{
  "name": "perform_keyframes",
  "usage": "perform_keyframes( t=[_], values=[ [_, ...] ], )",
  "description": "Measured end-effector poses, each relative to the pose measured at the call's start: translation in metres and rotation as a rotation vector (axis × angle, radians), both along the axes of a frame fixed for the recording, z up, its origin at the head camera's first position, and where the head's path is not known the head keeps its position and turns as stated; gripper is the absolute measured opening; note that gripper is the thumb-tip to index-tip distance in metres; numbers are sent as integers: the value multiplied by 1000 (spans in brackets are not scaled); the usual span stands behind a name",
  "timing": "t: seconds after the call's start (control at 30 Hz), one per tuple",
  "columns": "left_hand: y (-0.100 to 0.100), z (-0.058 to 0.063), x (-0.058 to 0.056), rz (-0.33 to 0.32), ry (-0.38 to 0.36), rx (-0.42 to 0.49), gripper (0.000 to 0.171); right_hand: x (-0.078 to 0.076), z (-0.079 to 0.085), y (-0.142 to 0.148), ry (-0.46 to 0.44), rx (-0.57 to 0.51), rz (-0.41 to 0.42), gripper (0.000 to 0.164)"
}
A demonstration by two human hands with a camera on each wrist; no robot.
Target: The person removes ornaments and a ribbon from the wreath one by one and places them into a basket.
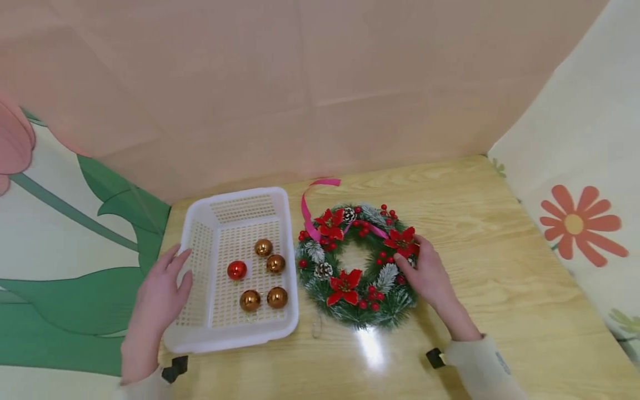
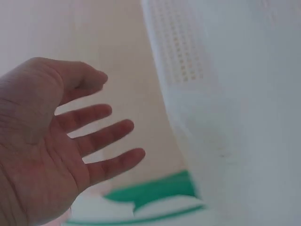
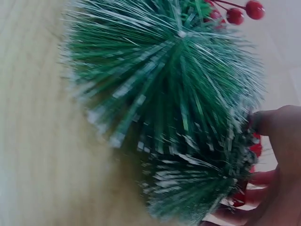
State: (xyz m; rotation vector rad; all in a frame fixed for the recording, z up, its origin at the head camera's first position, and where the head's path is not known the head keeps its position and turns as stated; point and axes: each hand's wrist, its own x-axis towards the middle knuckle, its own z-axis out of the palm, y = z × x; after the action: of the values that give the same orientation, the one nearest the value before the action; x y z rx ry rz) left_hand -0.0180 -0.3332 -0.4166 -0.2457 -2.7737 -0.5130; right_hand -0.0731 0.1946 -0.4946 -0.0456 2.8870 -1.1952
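Observation:
A green Christmas wreath [image 1: 390,311] with red poinsettias, berries and pinecones lies on the table. My right hand [image 1: 431,276] grips its right side, thumb on the near side of a red flower; in the right wrist view, thumb and fingers [image 3: 263,186] close around the frosted needles [image 3: 155,89]. At the left, my left hand [image 1: 159,294] is spread beside the left rim of a white plastic basket [image 1: 295,278]. Nothing is in that hand, and the left wrist view shows its fingers [image 2: 106,139] apart from the basket wall [image 2: 225,122].
Inside the basket sit a shiny red ball ornament [image 1: 237,270] and several copper-gold ball ornaments [image 1: 263,248]. A pink ribbon [image 1: 306,214] trails from the wreath toward the back. Behind the wooden table [image 1: 475,222] hangs a plain brownish-pink backdrop [image 1: 310,83].

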Motion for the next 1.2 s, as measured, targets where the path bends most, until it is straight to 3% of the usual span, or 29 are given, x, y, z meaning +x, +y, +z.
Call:
perform_keyframes(
  t=[0.13,0.23,0.5,0.6,0.8,0.93,1.07,1.2],
  values=[
    [8,22,-27,-96,-54,-107,43,1,-6,-7,19,49,-19,74],
    [26,36,-48,-177,-76,-189,43,1,-9,-7,44,55,-40,71],
    [116,77,-95,-412,-65,-379,42,2,-12,-8,77,61,-37,67],
    [147,83,-111,-499,-45,-449,38,4,-13,-14,62,46,-22,68],
    [209,64,-144,-631,-42,-503,17,7,-15,-18,31,60,-16,69],
    [257,44,-161,-655,-90,-548,20,5,-15,-13,25,76,-14,69],
    [296,21,-169,-666,-170,-631,31,5,-16,-7,-1,91,-14,70],
    [322,-1,-172,-668,-201,-698,35,4,-15,-1,-14,104,-10,71]
  ],
)
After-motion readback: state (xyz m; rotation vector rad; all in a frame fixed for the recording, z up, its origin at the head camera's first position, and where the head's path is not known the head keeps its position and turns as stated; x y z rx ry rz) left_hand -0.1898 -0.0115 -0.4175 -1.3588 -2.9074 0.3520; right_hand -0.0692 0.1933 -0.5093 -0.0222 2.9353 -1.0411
